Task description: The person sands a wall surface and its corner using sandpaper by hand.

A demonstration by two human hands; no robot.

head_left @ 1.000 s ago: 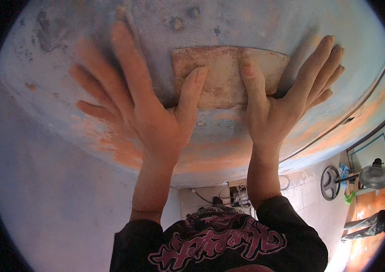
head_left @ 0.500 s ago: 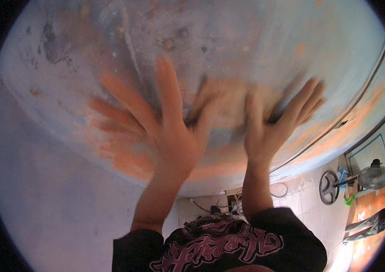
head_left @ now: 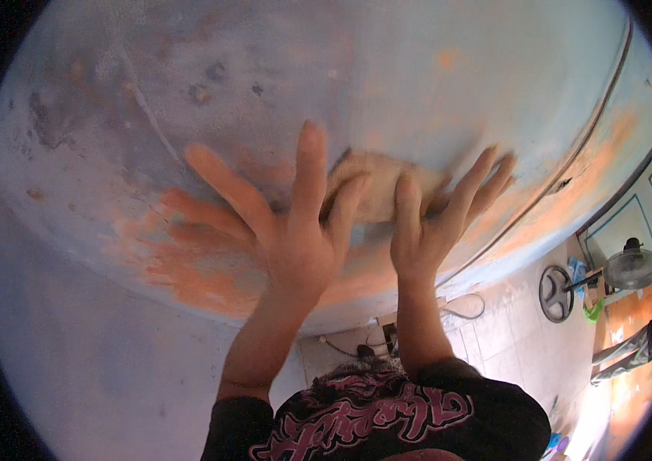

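A tan, roughly rectangular piece (head_left: 383, 173), like a sanding sheet or pad, lies flat against a large worn painted surface (head_left: 295, 46). Its exact kind I cannot make out. My left hand (head_left: 295, 242) covers its left end, the thumb across the face and the other fingers spread wide over the paint. At the opposite end my right hand (head_left: 433, 230) holds it, thumb on the face, fingers stretched towards the right edge and partly hiding it. Both arms reach up from black sleeves. Around the hands the surface is bluish grey with rubbed orange patches (head_left: 188, 257).
A dark cord-like line (head_left: 572, 154) crosses the surface at right. Beyond it are a fan (head_left: 632, 267) with a round black base (head_left: 556, 293), a green bag (head_left: 593, 310), and another person's legs (head_left: 624, 357). A looped cable (head_left: 464, 306) lies below my right arm.
Marks on the surface have shifted left in view. Both hands and the tan piece have moved rightward along the surface, and the hands look less blurred.
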